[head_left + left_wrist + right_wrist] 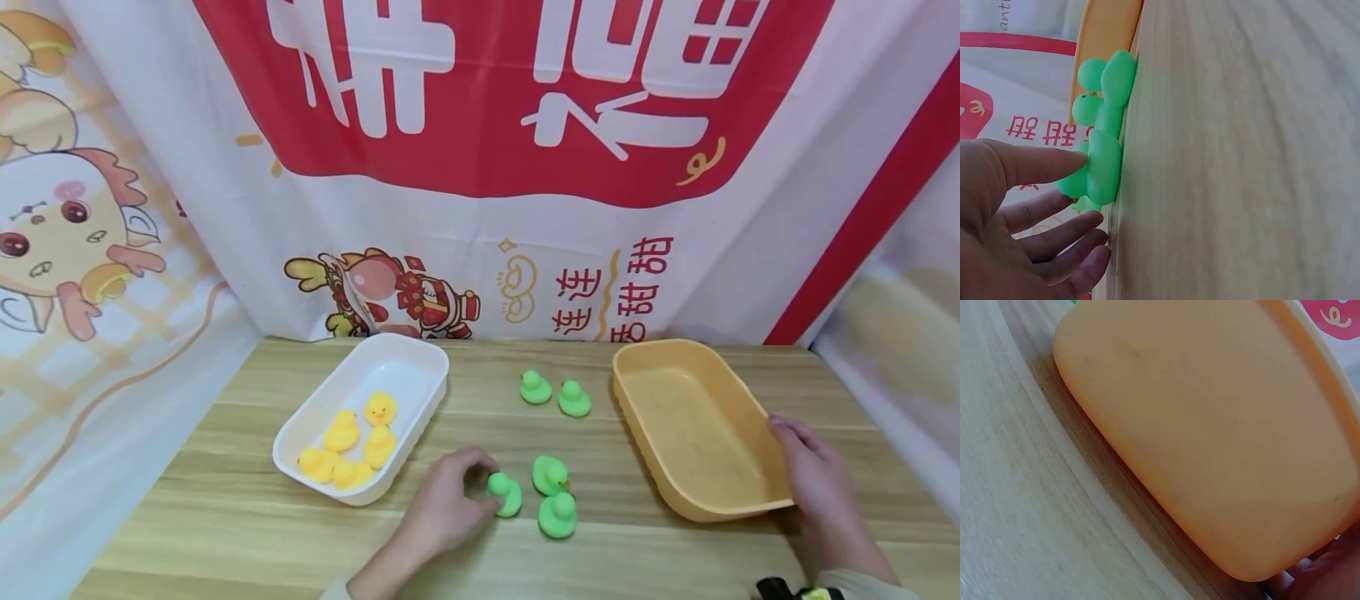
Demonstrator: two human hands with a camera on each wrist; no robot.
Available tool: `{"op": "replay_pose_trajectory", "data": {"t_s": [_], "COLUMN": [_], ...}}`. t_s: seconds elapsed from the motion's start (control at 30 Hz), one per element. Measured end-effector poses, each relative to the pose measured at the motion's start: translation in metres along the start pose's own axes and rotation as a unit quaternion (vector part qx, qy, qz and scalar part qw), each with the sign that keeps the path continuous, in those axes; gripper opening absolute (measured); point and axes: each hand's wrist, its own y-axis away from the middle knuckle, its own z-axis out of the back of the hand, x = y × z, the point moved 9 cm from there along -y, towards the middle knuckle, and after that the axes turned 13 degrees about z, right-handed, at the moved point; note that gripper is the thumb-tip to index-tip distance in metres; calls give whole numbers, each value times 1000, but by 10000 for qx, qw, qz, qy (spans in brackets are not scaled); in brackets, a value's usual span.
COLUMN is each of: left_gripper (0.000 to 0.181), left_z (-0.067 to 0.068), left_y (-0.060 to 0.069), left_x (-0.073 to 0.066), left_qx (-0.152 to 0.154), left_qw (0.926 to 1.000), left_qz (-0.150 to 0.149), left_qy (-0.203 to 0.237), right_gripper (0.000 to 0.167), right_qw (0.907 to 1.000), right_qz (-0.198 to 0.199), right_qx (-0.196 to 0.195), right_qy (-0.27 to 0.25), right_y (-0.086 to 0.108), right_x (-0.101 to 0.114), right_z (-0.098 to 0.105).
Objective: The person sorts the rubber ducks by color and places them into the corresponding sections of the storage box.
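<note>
My left hand (453, 500) is at a small green toy duck (507, 495) on the table. Its thumb and index fingertip touch the duck's near side, while the other fingers (1072, 256) are spread and fairly straight in the left wrist view. Just right of it, two more green ducks (558, 515) sit against each other. Farther back stand another green duck (536, 388) and one beside it (574, 400). With my right hand (817, 475) I grip the right side of an orange plastic tray (682, 417); some fingers are hidden by its wall.
On the left, a white tray (431, 358) holds several yellow ducks (378, 446). The wooden table (247, 517) ends at a printed cloth (480, 225) at the back, with more cloth on both sides. A dark object (798, 590) shows at the lower right edge.
</note>
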Motion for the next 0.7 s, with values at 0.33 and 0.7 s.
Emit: {"op": "replay_pose_trajectory", "data": {"t_s": [0.33, 0.7], "left_gripper": [26, 28], "left_z": [-2, 5], "left_y": [-2, -5], "left_x": [4, 8], "left_qx": [114, 56], "left_qw": [9999, 9992], "left_qz": [52, 187], "left_qy": [67, 349], "right_gripper": [13, 17], "right_qw": [9999, 9998], "right_qz": [2, 212], "right_qx": [-79, 23], "right_qy": [67, -59], "right_y": [1, 0], "right_x": [-2, 2], "right_z": [5, 1]}}
